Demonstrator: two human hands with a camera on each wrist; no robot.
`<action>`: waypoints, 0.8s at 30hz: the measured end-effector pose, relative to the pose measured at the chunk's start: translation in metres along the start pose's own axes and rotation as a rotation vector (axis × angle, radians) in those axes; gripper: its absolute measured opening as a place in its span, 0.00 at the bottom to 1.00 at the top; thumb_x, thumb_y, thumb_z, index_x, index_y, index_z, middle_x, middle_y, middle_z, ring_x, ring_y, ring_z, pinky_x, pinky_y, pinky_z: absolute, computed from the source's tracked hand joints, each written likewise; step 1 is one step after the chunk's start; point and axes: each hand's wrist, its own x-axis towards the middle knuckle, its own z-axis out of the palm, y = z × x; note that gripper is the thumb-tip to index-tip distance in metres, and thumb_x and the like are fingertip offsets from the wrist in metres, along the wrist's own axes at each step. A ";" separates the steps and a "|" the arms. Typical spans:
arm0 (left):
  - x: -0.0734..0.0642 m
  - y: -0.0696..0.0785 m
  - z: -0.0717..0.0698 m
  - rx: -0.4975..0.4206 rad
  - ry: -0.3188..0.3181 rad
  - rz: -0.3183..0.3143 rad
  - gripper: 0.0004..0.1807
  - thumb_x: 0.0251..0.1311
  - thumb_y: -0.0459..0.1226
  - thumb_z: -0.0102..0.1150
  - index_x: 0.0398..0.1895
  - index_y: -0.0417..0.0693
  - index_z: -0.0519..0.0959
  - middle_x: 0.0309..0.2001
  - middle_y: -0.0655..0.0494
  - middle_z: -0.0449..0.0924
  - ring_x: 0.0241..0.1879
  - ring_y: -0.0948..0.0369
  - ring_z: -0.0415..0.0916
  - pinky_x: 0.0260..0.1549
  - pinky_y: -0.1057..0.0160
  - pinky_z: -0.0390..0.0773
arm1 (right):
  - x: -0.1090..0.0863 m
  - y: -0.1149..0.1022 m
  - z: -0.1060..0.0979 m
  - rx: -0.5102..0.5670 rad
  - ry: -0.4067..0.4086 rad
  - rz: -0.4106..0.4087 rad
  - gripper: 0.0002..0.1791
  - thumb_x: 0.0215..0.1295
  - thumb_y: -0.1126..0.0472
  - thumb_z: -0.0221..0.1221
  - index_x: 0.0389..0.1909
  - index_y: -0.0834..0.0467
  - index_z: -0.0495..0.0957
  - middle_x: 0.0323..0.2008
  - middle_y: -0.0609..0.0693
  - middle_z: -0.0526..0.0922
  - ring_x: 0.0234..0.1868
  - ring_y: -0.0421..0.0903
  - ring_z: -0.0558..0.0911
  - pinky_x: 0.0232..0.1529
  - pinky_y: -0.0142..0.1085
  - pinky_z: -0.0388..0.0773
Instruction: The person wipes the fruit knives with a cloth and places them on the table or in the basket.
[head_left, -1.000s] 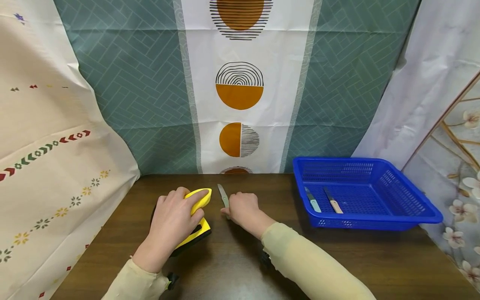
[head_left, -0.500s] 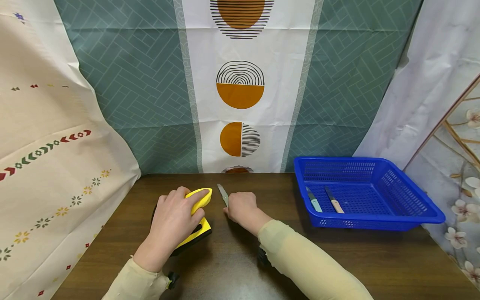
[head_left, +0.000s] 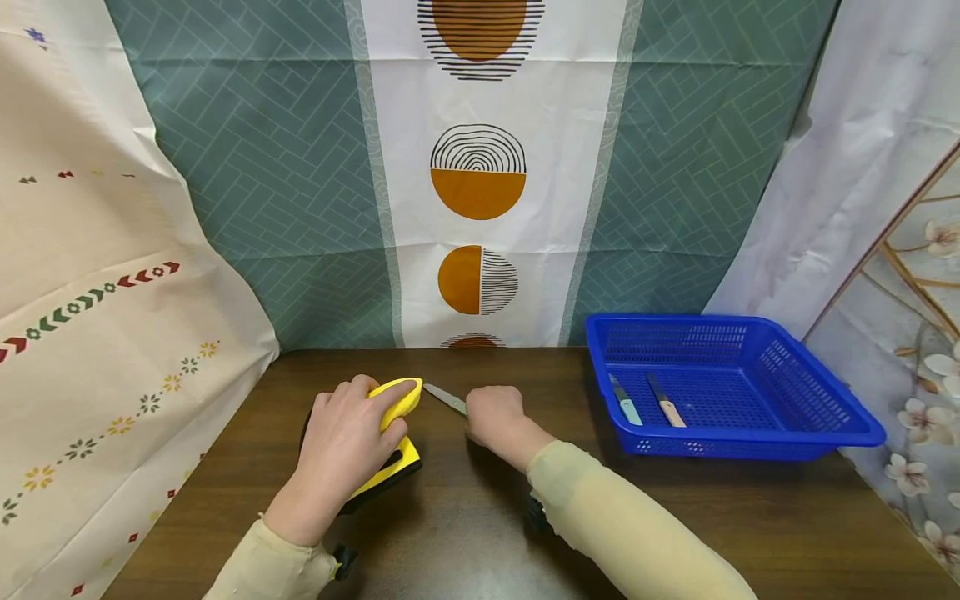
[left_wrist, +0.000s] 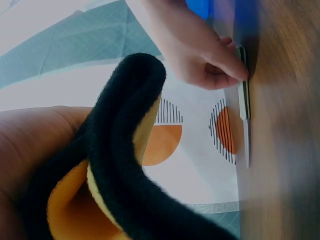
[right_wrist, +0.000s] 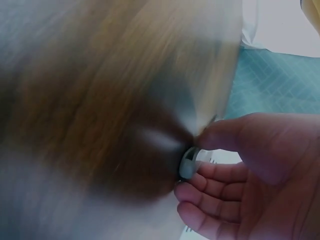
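Observation:
My left hand (head_left: 345, 433) grips a bunched yellow cloth with black edging (head_left: 407, 455) on the left part of the table. In the left wrist view the thick dark edge of the cloth (left_wrist: 112, 125) folds over its orange-yellow inside. To the right, my right hand (head_left: 497, 417) pinches a small knife (head_left: 447, 399) by its pale green handle, just over the wood. The blade points left and away, its tip close to the cloth. From the right wrist view, the rounded handle end (right_wrist: 188, 167) shows between thumb and curled fingers; the blade is mostly hidden there.
A blue plastic basket (head_left: 750, 442) stands at the right of the wooden table (head_left: 465, 517). Inside lie a knife with a light blue handle (head_left: 630, 411) and one with a peach handle (head_left: 672, 412). A patterned curtain (head_left: 480, 233) hangs along the back edge.
The knife in my right hand has turned, so its blade points further left toward the cloth. That hand has shifted slightly right. The left hand and cloth look unmoved.

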 end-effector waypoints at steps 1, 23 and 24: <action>0.000 0.000 0.000 0.000 0.000 0.000 0.27 0.62 0.38 0.69 0.66 0.62 0.88 0.47 0.42 0.84 0.43 0.46 0.80 0.40 0.42 0.76 | -0.001 0.002 0.000 0.001 -0.005 0.001 0.14 0.71 0.47 0.72 0.32 0.51 0.85 0.26 0.45 0.82 0.26 0.44 0.81 0.31 0.45 0.83; 0.000 0.004 0.002 0.003 -0.015 0.004 0.26 0.62 0.38 0.69 0.65 0.61 0.89 0.46 0.44 0.83 0.42 0.47 0.79 0.39 0.43 0.76 | -0.040 0.036 -0.002 0.071 0.029 -0.044 0.13 0.65 0.57 0.74 0.27 0.54 0.80 0.25 0.48 0.77 0.26 0.45 0.77 0.29 0.45 0.81; 0.000 0.004 0.002 0.002 -0.017 0.004 0.26 0.62 0.38 0.69 0.66 0.61 0.89 0.46 0.44 0.83 0.42 0.47 0.79 0.40 0.43 0.76 | -0.043 0.037 -0.003 0.071 0.031 -0.047 0.13 0.65 0.57 0.74 0.27 0.54 0.80 0.26 0.48 0.77 0.27 0.45 0.77 0.29 0.45 0.82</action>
